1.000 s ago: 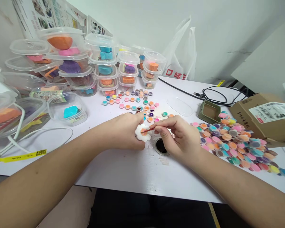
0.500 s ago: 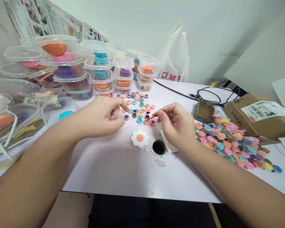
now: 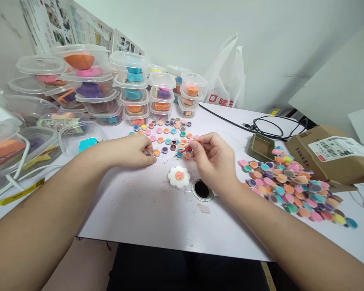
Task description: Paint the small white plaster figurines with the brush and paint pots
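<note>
A thin red paintbrush (image 3: 185, 150) is pinched in my right hand (image 3: 214, 159), its dark tip pointing left over the table. My left hand (image 3: 133, 151) has its fingers curled down at the left end of a row of small paint pots (image 3: 164, 149); whatever is between its fingertips is too small to name. More rows of colourful pots lie behind both hands. A white flower-shaped piece (image 3: 178, 177) with an orange and pink centre lies on the table in front of them, beside a round dark hole (image 3: 202, 189).
Stacked clear tubs (image 3: 94, 95) with coloured pieces stand at the back left. At the right are a heap of paint pots (image 3: 291, 186), a green container (image 3: 261, 146), a cardboard box (image 3: 324, 155) and a black cable (image 3: 221, 116). A plastic bag (image 3: 226, 81) stands behind.
My left hand has moved left and down, uncovering more paint pots at the back. The brush tip has shifted left. The view has shifted slightly.
</note>
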`<state>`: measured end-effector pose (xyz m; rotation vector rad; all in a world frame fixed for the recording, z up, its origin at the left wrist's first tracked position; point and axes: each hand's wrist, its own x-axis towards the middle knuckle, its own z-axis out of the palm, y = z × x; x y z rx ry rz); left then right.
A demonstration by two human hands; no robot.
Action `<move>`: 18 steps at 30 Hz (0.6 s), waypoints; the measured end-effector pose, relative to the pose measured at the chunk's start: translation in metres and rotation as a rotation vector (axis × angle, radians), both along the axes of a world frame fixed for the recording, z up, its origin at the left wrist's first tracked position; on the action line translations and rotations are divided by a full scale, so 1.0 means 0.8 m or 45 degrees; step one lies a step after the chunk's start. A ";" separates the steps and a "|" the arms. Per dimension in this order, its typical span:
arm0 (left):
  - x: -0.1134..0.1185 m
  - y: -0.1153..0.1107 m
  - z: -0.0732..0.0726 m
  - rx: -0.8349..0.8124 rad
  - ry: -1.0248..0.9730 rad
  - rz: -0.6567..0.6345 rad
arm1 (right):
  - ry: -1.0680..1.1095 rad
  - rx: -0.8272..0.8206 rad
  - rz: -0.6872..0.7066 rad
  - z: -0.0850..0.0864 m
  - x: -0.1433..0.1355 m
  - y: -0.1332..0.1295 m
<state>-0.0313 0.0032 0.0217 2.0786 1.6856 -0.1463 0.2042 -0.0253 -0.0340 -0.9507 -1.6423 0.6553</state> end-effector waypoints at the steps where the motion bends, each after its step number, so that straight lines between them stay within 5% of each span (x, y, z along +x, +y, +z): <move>1: 0.003 -0.002 0.001 -0.010 -0.033 -0.008 | -0.017 -0.001 0.007 -0.001 -0.004 0.000; 18: 0.020 -0.017 0.003 0.099 -0.120 -0.049 | -0.151 0.035 0.063 -0.009 -0.022 -0.001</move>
